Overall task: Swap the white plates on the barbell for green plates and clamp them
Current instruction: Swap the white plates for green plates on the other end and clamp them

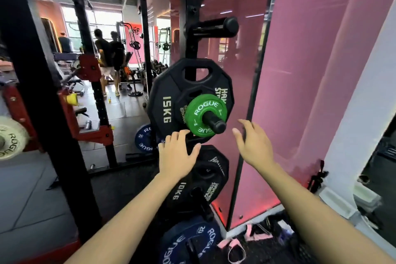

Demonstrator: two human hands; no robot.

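A small green plate [200,113] marked ROGUE hangs on a black storage peg [215,123] of the rack, in front of a black 15 kg plate [165,100]. My left hand [176,154] is open just below and left of the green plate, fingertips near its lower edge. My right hand [254,144] is open to the right of the peg, apart from it. A white plate [10,137] sits on the barbell end at the far left edge.
An empty peg [214,27] sticks out above. Below hang a black 10 kg plate [192,186] and a blue 20 plate [188,242]. A pink glass wall [289,92] stands right. A black rack upright [38,92] rises left. Pink straps [235,246] lie on the floor. People stand far back.
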